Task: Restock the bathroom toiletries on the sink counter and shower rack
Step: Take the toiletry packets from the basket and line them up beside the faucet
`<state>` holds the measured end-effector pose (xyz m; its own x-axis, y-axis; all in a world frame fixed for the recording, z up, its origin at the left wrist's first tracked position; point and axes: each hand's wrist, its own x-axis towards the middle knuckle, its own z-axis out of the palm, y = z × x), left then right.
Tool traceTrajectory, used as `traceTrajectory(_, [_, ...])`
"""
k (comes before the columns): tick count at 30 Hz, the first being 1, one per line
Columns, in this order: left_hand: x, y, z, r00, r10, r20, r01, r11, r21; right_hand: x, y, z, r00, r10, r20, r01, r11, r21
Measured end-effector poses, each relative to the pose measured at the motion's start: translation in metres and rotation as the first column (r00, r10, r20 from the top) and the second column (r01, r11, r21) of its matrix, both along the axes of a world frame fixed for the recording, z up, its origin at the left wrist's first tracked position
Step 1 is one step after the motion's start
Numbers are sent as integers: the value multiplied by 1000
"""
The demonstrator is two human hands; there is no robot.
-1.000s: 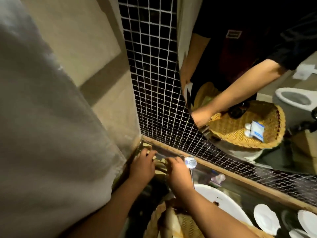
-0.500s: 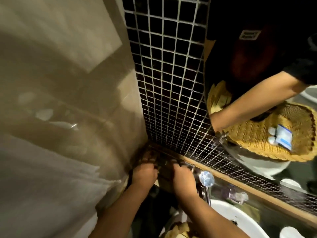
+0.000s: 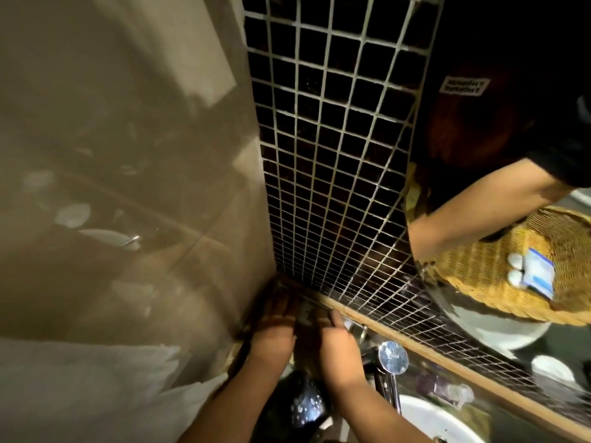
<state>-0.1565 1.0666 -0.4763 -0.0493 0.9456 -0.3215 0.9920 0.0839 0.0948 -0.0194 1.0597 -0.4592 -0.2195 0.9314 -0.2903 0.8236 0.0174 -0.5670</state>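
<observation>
Black mosaic tile (image 3: 326, 155) meets a beige wall (image 3: 144, 139) in a corner, with a wooden trim (image 3: 415, 350) running along the foot of the tile. Both my hands reach into that corner, side by side and nearly touching. My left hand (image 3: 271, 334) lies against the beige wall, fingers pointing into the shadow. My right hand (image 3: 334, 350) sits just beside it, one finger stretched toward the trim. Something small and grey shows between them, too blurred to name, and I cannot tell whether either hand pinches it or only rests there.

Just right of my right hand stands a chrome faucet (image 3: 392, 358), and below it the white rim of the sink (image 3: 425, 420). A pale towel (image 3: 80, 394) fills the lower left.

To the right, a mirror (image 3: 479, 123) reflects my arm and a woven basket (image 3: 479, 295). In the reflected basket lie two small white bottles (image 3: 515, 270), touching a blue-and-white packet (image 3: 540, 276), well apart from the corner where my hands are.
</observation>
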Motion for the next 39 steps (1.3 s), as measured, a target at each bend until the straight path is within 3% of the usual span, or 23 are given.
traceTrajectory(1, [1, 0, 3, 999, -35, -40, 39, 994, 106, -1, 1, -1, 1000, -14, -7, 14, 1000, -3])
traceTrajectory(3, [4, -2, 9, 984, -137, -115, 151, 980, 126, -2, 2, -5, 999, -18, 30, 17, 1000, 21])
traceTrajectory(9, [10, -4, -4, 988, -75, -135, 88, 991, 97, 1, 0, -8, 994, -73, -81, 79, 995, 63])
traceTrajectory(11, [9, -2, -5, 994, -42, -104, 56, 989, 138, 2, 1, -9, 998, -9, -67, 13, 998, 63])
traceTrajectory(13, [8, -4, -9, 997, -57, -51, 60, 996, 63, 2, 0, -9, 997, 61, -47, -59, 998, 37])
traceTrajectory(16, [3, -8, -11, 989, -129, -75, 133, 989, 64, 7, -8, -13, 972, 204, 114, -214, 974, 79])
traceTrajectory(18, [0, -15, -11, 992, -113, -50, 115, 993, 24, 13, -12, -17, 958, 249, 143, -262, 961, 83])
traceTrajectory(23, [-13, -39, -31, 979, -188, 74, 188, 982, 15, 21, -14, -26, 931, 304, 200, -321, 945, 58])
traceTrajectory(26, [-15, -49, -32, 980, -153, 130, 158, 987, -22, 16, -18, -28, 950, 259, 174, -268, 963, 31])
traceTrajectory(28, [-14, -47, -35, 978, -138, 156, 145, 989, -37, 8, -24, -37, 956, 223, 192, -244, 965, 97])
traceTrajectory(29, [-14, -44, -35, 979, -138, 147, 141, 990, -8, 7, -23, -37, 942, 224, 250, -260, 958, 119])
traceTrajectory(30, [-14, -42, -36, 981, -139, 136, 140, 990, 1, 4, -21, -28, 871, 302, 387, -346, 937, 49])
traceTrajectory(32, [-14, -38, -38, 982, -148, 118, 148, 989, 8, -8, -15, -17, 565, 508, 650, -591, 799, -111])
traceTrajectory(33, [-14, -37, -37, 981, -153, 116, 154, 988, 0, -11, -13, -25, 451, 542, 709, -686, 719, -113])
traceTrajectory(34, [-14, -37, -35, 981, -150, 123, 154, 988, -24, -13, -10, -28, 406, 563, 720, -736, 669, -109])
traceTrajectory(39, [-18, -37, -41, 984, -150, 97, 154, 987, -37, -18, 3, -31, 586, 573, 574, -694, 720, -11])
